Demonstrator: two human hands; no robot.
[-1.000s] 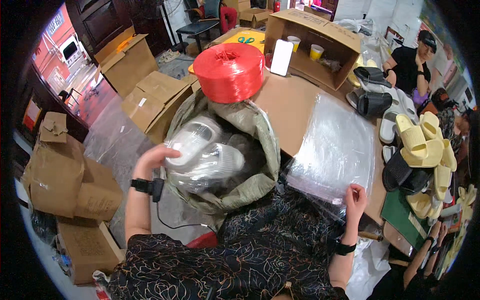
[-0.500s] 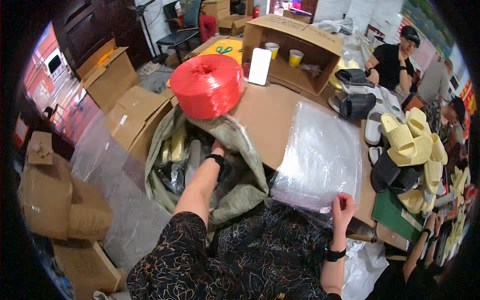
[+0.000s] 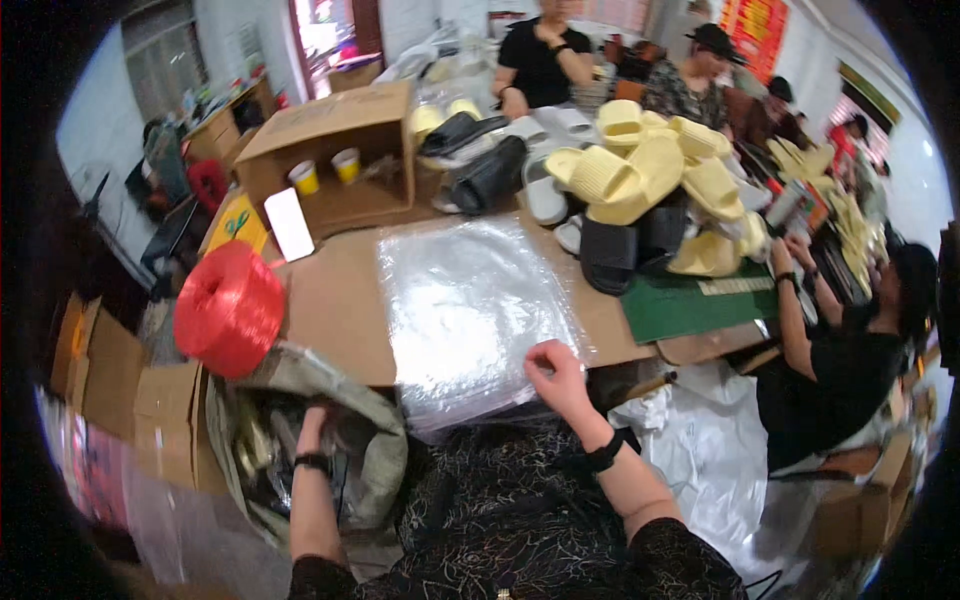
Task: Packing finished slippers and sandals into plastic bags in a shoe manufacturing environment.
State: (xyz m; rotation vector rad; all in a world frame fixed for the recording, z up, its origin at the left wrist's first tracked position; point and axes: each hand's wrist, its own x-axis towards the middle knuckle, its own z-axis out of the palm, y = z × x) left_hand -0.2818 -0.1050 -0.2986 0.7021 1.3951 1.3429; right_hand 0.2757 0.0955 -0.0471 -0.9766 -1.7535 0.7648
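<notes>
My left hand (image 3: 315, 414) reaches down into a large grey-green woven sack (image 3: 385, 425). Its fingers are hidden among the dark and yellowish plastic-wrapped contents, so their grip does not show. My right hand (image 3: 557, 375) is over the right edge of a stack of clear plastic bags (image 3: 470, 310), thumb and fingers curled together with nothing visible in them. The bags lie flat on the cardboard-covered table (image 3: 335, 310). Beside the sack's far rim rests a big roll of red plastic twine (image 3: 230, 310).
Yellow slides (image 3: 640, 175) and black slides (image 3: 608, 255) are heaped at the right, by a green board (image 3: 690, 305). An open carton (image 3: 330, 120) holding two cups stands behind a white upright card (image 3: 290, 225). Co-worker's hands (image 3: 792, 255) are at the far right.
My view has swung right, shifting the sack and twine leftward in the picture. My right hand has moved from the bags' near edge to their right side. My left hand stays in the sack.
</notes>
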